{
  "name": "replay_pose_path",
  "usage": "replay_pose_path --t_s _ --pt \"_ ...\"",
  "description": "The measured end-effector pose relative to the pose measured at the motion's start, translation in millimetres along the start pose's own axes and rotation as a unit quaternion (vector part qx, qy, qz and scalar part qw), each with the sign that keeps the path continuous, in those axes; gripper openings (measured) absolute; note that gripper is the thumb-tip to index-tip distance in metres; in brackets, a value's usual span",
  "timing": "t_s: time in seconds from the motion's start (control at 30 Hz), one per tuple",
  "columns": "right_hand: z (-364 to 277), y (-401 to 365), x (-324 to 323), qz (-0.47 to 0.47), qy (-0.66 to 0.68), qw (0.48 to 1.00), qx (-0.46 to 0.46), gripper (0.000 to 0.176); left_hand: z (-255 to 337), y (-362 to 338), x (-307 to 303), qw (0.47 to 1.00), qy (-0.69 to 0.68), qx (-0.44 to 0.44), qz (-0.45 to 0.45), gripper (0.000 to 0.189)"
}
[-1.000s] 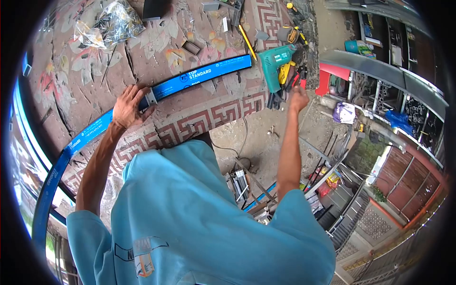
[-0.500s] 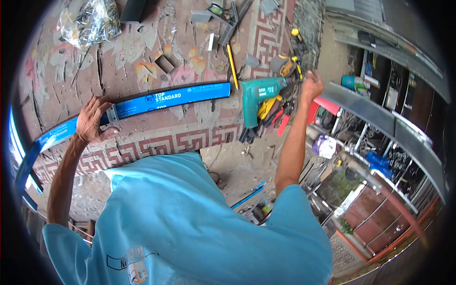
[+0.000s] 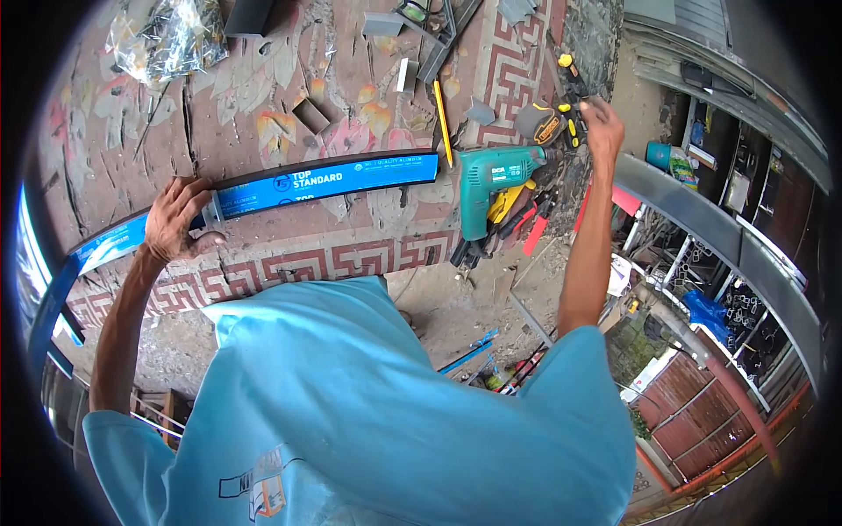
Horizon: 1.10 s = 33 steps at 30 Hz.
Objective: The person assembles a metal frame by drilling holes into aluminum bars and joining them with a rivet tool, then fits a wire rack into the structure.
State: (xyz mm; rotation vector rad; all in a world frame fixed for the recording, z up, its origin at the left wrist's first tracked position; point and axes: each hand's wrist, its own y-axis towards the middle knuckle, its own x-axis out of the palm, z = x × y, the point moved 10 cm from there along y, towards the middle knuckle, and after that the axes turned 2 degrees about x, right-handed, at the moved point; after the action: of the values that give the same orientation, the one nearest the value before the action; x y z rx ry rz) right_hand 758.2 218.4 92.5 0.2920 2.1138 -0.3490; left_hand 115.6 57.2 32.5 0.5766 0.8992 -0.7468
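Observation:
A long aluminium profile in blue "TOP STANDARD" film [image 3: 324, 181] lies across the patterned worktop. My left hand [image 3: 178, 219] is closed over its left part, fingers on top and thumb at the near side. A small metal bracket [image 3: 212, 209] sits against the profile beside these fingers. My right hand [image 3: 603, 127] is over the right edge of the worktop, its fingers bent and slightly apart, close to a black-and-yellow hand tool [image 3: 572, 127]. A green power drill [image 3: 491, 180] lies on its side left of the right hand, with a tape measure [image 3: 539, 123] just beyond it.
A yellow pencil [image 3: 442, 123] lies beyond the profile's right end. Further back are metal offcuts [image 3: 310, 115] and a plastic bag of small parts [image 3: 167, 39]. Red-handled and yellow tools [image 3: 535, 230] lie below the drill. Shelving with metal lengths [image 3: 737, 237] stands at right.
My right hand has moved away from the drill's chuck, up and to the right, beside the black-and-yellow tool. The left hand stays on the profile. The view has shifted slightly.

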Motion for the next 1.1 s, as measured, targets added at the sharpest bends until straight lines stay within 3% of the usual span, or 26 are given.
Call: replay_pose_path --t_s 0.07,0.13,0.2,0.27,0.3,0.37,0.43,0.47,0.6,0.67,0.73,0.8,0.87,0.93,1.0,1.07,1.1 --pt "-49 -67 -35 0.166 -0.058 0.984 -0.005 0.032 3 3 -6 1.000 -0.003 0.006 0.006 0.064" --pt "-34 -128 -44 0.242 -0.046 0.968 0.053 0.028 1 3 -7 1.000 -0.016 0.001 0.011 0.057" --pt "29 -182 -26 0.234 -0.089 0.959 0.133 0.025 5 7 -10 0.999 -0.037 -0.002 0.017 0.047" --pt "86 -230 47 0.158 -0.059 0.976 0.139 0.025 1 4 -12 0.999 -0.047 -0.010 0.020 0.038" --pt "74 -238 69 0.147 -0.043 0.978 0.143 0.025 -2 3 -13 0.998 -0.053 -0.020 0.025 0.036" --pt "22 -262 82 0.146 -0.228 0.952 0.140 0.035 -5 -1 -14 0.997 -0.071 -0.031 0.030 0.032" --pt "13 -261 75 0.115 -0.279 0.920 0.248 0.047 -4 4 -13 0.994 -0.090 -0.030 0.054 0.028" --pt "23 -254 76 0.128 -0.234 0.937 0.228 0.051 -7 1 -15 0.993 -0.093 -0.037 0.065 0.026" --pt "101 -250 72 0.276 0.049 0.938 0.205 0.036 -6 -3 -20 0.990 -0.076 -0.068 0.102 0.022" --pt "101 -263 52 0.292 0.164 0.903 0.269 0.032 -10 -7 -15 0.986 -0.082 -0.086 0.113 0.022" --pt "112 -284 28 0.397 0.305 0.810 0.307 0.026 -11 -8 -10 0.984 -0.095 -0.090 0.122 0.022" --pt "87 -289 -24 0.411 0.196 0.852 0.260 0.033 -16 -8 -8 0.982 -0.085 -0.108 0.128 0.023" --pt "70 -285 -79 0.486 0.119 0.850 0.167 0.034 -16 -10 -9 0.982 -0.077 -0.104 0.139 0.026" --pt "15 -281 -125 0.510 0.047 0.852 0.110 0.031 -19 -9 -6 0.982 -0.087 -0.117 0.123 0.027" --pt "-75 -295 -147 0.489 0.274 0.826 -0.055 0.019 -21 -9 1 0.984 -0.086 -0.117 0.105 0.029" --pt "-102 -306 -170 0.425 0.285 0.858 -0.036 0.008 -19 -10 -1 0.983 -0.078 -0.114 0.119 0.030" --pt "-140 -314 -153 0.355 0.269 0.895 0.009 0.013 -20 -11 3 0.984 -0.071 -0.114 0.117 0.030"
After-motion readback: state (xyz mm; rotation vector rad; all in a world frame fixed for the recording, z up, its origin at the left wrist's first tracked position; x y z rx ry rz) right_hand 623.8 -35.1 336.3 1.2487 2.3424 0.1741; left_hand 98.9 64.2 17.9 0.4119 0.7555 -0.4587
